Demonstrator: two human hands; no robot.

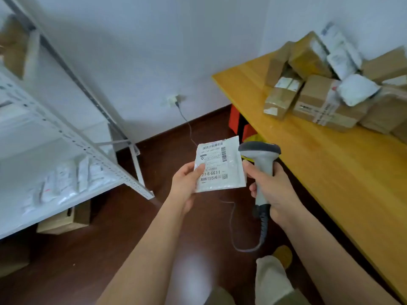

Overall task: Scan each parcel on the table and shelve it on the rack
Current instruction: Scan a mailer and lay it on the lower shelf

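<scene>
Right hand (269, 190) grips the barcode scanner (262, 164), left hand (187, 186) pinches a flat white mailer (220, 166) beside it, mid-scan I'd say; few pkgs already on the rack (92, 155), big pile of boxes (319, 102) left on the table (330, 168).

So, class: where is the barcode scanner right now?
The barcode scanner sits low and centre-right in the head view, held by the right hand, beside the white parcel.
</scene>
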